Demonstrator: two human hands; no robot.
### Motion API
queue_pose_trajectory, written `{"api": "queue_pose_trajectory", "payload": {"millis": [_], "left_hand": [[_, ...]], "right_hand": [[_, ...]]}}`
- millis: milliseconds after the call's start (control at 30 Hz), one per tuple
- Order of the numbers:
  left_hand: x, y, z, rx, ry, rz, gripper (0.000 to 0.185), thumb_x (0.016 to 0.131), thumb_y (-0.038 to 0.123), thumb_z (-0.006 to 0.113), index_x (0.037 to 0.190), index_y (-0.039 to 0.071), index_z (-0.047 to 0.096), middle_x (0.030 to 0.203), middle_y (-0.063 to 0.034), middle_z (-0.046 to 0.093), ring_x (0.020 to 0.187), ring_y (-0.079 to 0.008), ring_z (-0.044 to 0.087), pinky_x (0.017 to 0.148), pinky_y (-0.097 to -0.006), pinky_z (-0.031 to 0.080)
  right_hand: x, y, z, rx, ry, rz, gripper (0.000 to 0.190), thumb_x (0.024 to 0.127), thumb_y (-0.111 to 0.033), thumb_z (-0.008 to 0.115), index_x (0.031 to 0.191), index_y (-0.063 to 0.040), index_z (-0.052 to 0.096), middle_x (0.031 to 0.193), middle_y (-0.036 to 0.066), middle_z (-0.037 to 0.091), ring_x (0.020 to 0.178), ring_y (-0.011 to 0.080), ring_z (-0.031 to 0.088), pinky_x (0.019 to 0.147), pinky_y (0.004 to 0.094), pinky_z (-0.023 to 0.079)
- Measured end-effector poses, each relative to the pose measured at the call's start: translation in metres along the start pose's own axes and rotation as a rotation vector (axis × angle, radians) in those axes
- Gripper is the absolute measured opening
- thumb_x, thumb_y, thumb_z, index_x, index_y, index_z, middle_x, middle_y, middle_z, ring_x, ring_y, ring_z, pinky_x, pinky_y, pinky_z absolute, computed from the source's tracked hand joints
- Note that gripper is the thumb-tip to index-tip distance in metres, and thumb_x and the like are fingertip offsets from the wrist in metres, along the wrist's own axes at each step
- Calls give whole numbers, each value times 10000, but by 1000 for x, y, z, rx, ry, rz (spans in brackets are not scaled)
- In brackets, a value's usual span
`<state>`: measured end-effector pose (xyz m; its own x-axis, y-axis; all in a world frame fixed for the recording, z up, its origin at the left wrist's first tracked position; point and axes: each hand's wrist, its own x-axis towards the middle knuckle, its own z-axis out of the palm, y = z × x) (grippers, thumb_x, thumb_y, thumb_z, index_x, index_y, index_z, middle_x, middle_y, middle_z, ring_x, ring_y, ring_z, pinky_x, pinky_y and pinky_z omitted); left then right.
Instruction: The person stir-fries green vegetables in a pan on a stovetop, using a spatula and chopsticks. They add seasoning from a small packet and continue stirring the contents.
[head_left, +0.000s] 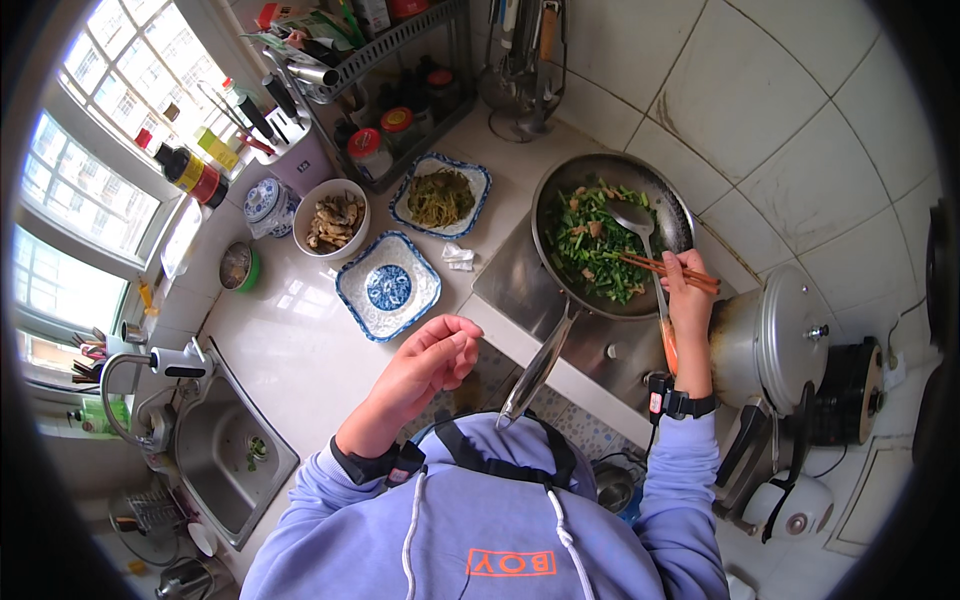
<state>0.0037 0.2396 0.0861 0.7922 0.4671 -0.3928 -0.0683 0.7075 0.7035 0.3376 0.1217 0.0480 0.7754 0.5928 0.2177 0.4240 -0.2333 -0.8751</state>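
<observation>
My right hand (686, 281) holds a pair of wooden chopsticks (637, 262), their tips over chopped green vegetables with bits of meat (596, 244) in a frying pan (673, 217). A metal ladle (631, 216) rests with its bowl on the food; its orange handle passes under my right hand, and whether my hand touches it I cannot tell. The pan sits on a steel gas stove (517, 262), handle towards my body. My left hand (435, 356) hovers with curled fingers and nothing visible in it, just below an empty blue-and-white square plate (388, 286).
Behind the empty plate are a bowl of browned food pieces (331, 219) and a plate of cooked greens (441, 196). A pressure cooker (750, 337) stands right of the pan. At left are a sink (225, 450) and faucet (176, 361); a knife block (296, 154) and jar rack (397, 82) stand behind.
</observation>
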Motion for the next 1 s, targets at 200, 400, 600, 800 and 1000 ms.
{"api": "queue_pose_trajectory", "payload": {"millis": [200,400,600,800,1000], "left_hand": [[0,2,0,12,2,-6,141,916,198,523,1022,105,531,808,20,505,668,-64,437,524,-162,321],[6,2,0,26,-46,-7,153,923,216,522,1036,113,531,812,31,517,676,-52,447,535,-160,326],[14,3,2,44,-74,-29,159,931,224,513,1044,113,532,813,35,523,678,-48,452,540,-160,327],[25,4,14,76,-126,-60,163,930,231,520,1041,113,537,806,34,521,674,-52,451,541,-164,327],[32,2,24,90,-162,-96,163,929,232,523,1034,109,543,799,31,522,665,-58,450,540,-173,325]], "right_hand": [[-7,-8,-13,88,168,-36,290,912,-270,560,748,-38,498,620,11,538,543,68,540,495,200,422],[-19,-14,-28,262,279,114,321,930,-325,508,801,-31,509,658,78,610,545,117,599,475,215,454],[-45,-41,-47,689,330,271,377,918,-408,500,768,-62,505,660,89,608,529,128,568,475,228,445],[-73,-75,-67,1117,332,346,350,900,-436,518,736,-129,478,566,18,510,462,107,455,405,227,352],[-108,-111,-93,1358,155,89,363,955,-437,382,767,-127,409,549,31,479,406,107,388,338,241,289]]}}
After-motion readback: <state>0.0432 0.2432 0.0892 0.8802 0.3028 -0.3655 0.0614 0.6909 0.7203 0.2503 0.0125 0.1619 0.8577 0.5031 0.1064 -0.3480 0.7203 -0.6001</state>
